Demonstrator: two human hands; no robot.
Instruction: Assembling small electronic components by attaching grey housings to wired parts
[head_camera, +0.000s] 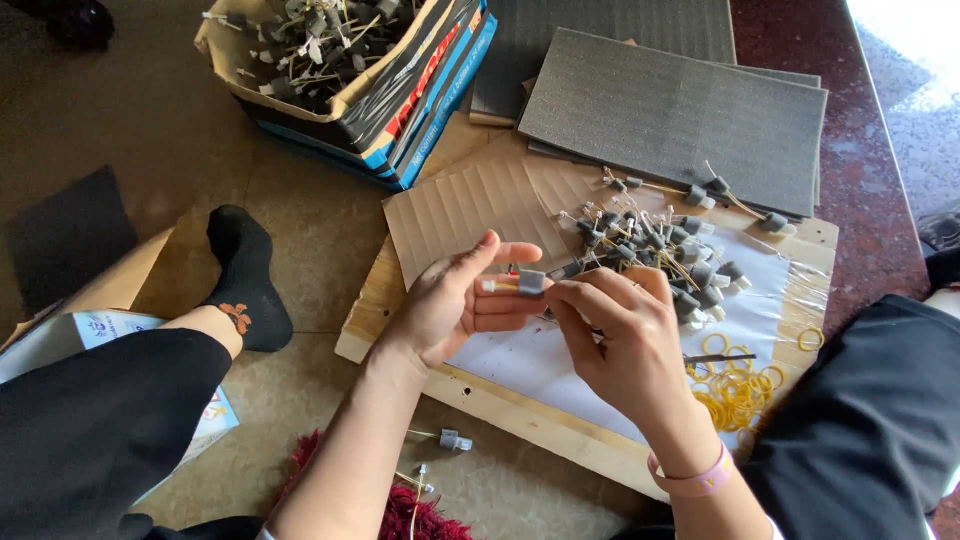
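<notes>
Head view shows the left hand (455, 300) and the right hand (625, 335) pinching one small grey part (528, 282) between their fingertips, just above a wooden board (520, 410). More grey parts sit in a pile (655, 255) on the board behind the hands. Yellow rubber bands (738, 390) lie near the right wrist.

board (520, 410): pale bare wood, matt | sheets (680, 110): grey ribbed foam | bands (735, 395): yellow rubber | floor (300, 230): smooth tile
</notes>
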